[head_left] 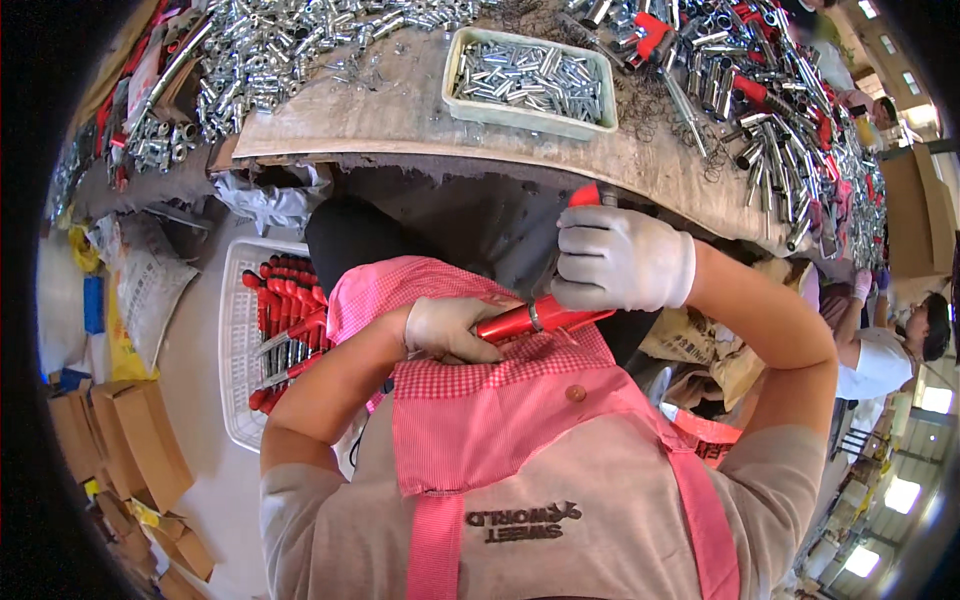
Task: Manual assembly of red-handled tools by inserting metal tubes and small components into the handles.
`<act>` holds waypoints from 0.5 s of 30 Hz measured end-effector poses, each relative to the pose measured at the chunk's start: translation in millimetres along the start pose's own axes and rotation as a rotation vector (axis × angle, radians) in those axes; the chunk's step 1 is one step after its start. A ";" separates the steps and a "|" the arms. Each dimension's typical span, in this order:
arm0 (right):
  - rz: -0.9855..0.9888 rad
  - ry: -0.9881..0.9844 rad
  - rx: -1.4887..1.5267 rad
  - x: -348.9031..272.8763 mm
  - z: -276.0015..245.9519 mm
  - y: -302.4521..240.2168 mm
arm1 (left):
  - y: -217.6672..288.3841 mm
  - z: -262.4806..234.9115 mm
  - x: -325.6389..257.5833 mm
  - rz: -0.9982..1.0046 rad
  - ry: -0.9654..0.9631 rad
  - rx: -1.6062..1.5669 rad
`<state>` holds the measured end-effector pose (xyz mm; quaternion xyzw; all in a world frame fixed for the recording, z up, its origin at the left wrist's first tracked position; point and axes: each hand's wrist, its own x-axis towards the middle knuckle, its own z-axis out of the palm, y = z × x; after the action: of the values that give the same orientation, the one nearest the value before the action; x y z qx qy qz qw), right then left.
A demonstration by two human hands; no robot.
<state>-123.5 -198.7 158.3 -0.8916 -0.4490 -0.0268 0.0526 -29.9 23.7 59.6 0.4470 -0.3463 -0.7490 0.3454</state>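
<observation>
My left hand point(446, 328), in a white glove, is closed around one end of a shiny red tube-shaped tool point(508, 323) with a metal band on it. The tool lies across my lap over the pink checked apron point(480, 385). My right hand point(622, 260), also gloved, is curled into a fist just above the tool's other end. A red piece point(584, 196) sticks out beyond its fingers; whether this piece belongs to the same tool is hidden by the fist.
On the curved workbench point(350, 125) stands a pale tray point(530, 120) of small metal pins. Heaps of metal fittings point(270, 60) and red-handled parts point(760, 95) surround it. A white crate point(236, 350) at left holds red tools. Cardboard boxes point(140, 430) stand farther left; another person point(885, 350) sits at right.
</observation>
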 end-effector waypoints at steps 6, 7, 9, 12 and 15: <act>-0.077 0.083 -0.085 -3.4 -0.2 -1.6 | 7.7 1.6 -0.2 -0.024 -0.002 0.099; -0.076 0.085 -0.085 -6.4 3.3 -2.1 | 7.1 2.4 0.2 -0.025 -0.003 0.100; 0.116 0.015 0.023 -17.0 14.9 -5.5 | 3.5 5.5 2.0 0.287 0.218 0.456; 0.439 -0.070 0.358 -30.6 26.5 -15.9 | 12.1 12.3 -3.7 0.192 0.389 0.532; 0.898 -0.053 1.276 -28.1 34.9 -29.0 | 30.4 14.2 -15.3 -0.014 0.663 1.050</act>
<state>-163.6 -199.8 123.0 -0.7856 0.0254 0.2816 0.5503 -31.0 23.5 96.4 0.7684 -0.5398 -0.3023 0.1635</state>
